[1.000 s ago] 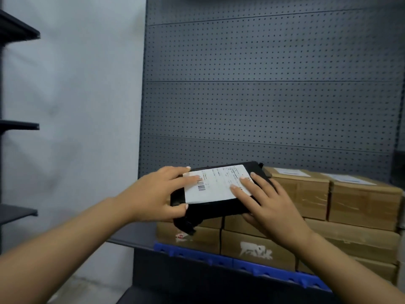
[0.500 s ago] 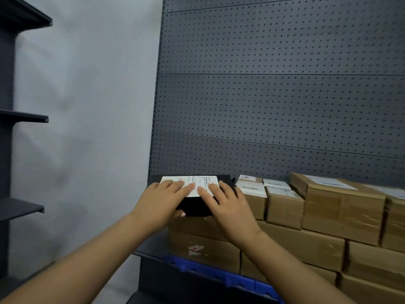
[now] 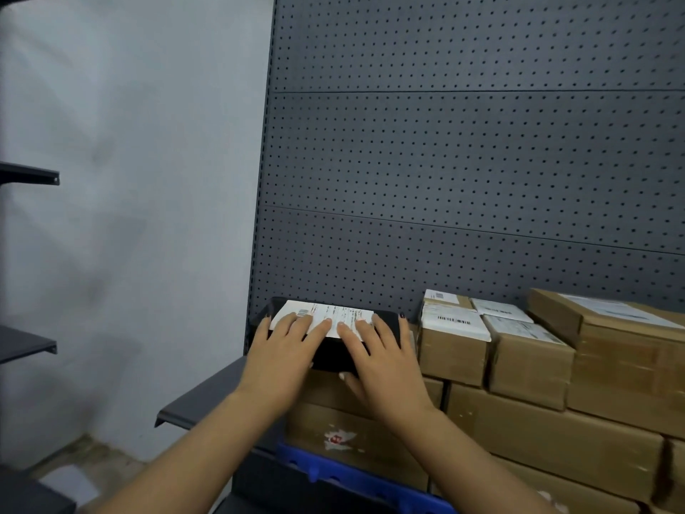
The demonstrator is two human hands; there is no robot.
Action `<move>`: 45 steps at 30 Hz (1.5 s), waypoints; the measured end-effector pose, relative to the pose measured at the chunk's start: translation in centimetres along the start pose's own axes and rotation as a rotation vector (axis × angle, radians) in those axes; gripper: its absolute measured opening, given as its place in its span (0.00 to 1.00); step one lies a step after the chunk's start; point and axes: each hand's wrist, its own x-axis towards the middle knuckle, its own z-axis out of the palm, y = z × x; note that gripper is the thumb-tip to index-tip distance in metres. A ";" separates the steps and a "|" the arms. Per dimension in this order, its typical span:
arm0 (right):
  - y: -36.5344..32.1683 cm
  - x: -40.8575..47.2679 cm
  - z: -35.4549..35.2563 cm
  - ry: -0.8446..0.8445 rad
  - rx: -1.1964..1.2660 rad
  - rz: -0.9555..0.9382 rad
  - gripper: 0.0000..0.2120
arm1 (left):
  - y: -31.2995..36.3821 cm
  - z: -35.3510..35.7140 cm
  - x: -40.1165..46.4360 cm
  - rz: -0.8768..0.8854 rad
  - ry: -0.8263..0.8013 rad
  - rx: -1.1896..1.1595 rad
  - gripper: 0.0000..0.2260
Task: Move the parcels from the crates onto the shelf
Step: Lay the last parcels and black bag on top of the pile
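Two hands are being laid flat on one parcel | head view: left hand [image 3: 276, 356] and right hand [image 3: 385, 359], fingers straight, are pressing the black parcel [image 3: 331, 352] onto the cardboard boxes [image 3: 556, 428] on the shelf [image 3: 202, 396], probably to seat it squarely against the pegboard [image 3: 444, 179]

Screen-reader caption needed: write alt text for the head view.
Both hands, left and right, press a black parcel with a white label onto stacked cardboard boxes on a grey pegboard shelf, left of smaller labelled boxes.
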 end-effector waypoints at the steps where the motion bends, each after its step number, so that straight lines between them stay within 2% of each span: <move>1: 0.5 0.1 -0.2 0.038 0.003 -0.003 0.32 | 0.0 0.3 0.2 -0.008 0.003 0.000 0.35; 4: 3.4 0.3 -1.7 0.114 0.024 0.060 0.32 | 0.0 1.0 0.7 -0.029 -0.030 0.020 0.34; 6: 6.3 0.1 -2.7 0.073 -0.008 0.138 0.33 | 0.3 1.1 1.0 -0.034 -0.058 0.029 0.32; 11: 12.0 -1.4 -3.7 -0.311 -0.035 0.253 0.51 | 1.3 1.0 2.9 -0.082 -0.137 0.000 0.29; 13: 12.2 -1.6 -3.8 -0.377 -0.030 0.250 0.48 | 1.8 1.2 3.9 -0.086 -0.173 -0.027 0.28; 15: 12.1 -1.6 -3.7 -0.383 -0.014 0.257 0.38 | 2.3 1.7 5.0 -0.085 -0.185 -0.026 0.28; 17: 11.9 -1.5 -3.7 -0.397 -0.037 0.233 0.35 | 2.9 2.2 6.1 -0.096 -0.197 -0.024 0.29; 19: 12.1 -1.7 -3.8 -0.400 -0.041 0.220 0.35 | 3.5 2.7 7.0 -0.116 -0.214 -0.026 0.29; 22: 12.3 -1.9 -3.7 -0.405 -0.044 0.217 0.40 | 4.6 3.4 8.2 -0.143 -0.230 0.018 0.28; 27: 12.3 -1.8 -3.4 -0.402 -0.045 0.214 0.35 | 5.6 5.1 10.1 -0.155 -0.229 0.038 0.28; 35: 12.2 -2.0 -3.1 -0.387 -0.048 0.222 0.37 | 7.2 7.6 12.5 -0.218 -0.366 -0.109 0.34; 41: 12.3 -2.0 -3.1 -0.370 -0.051 0.223 0.36 | 8.3 7.6 11.6 -0.201 -0.300 -0.207 0.40; 45: 12.2 -2.0 -3.2 -0.363 -0.059 0.217 0.36 | 8.9 7.5 10.8 -0.167 -0.349 -0.276 0.38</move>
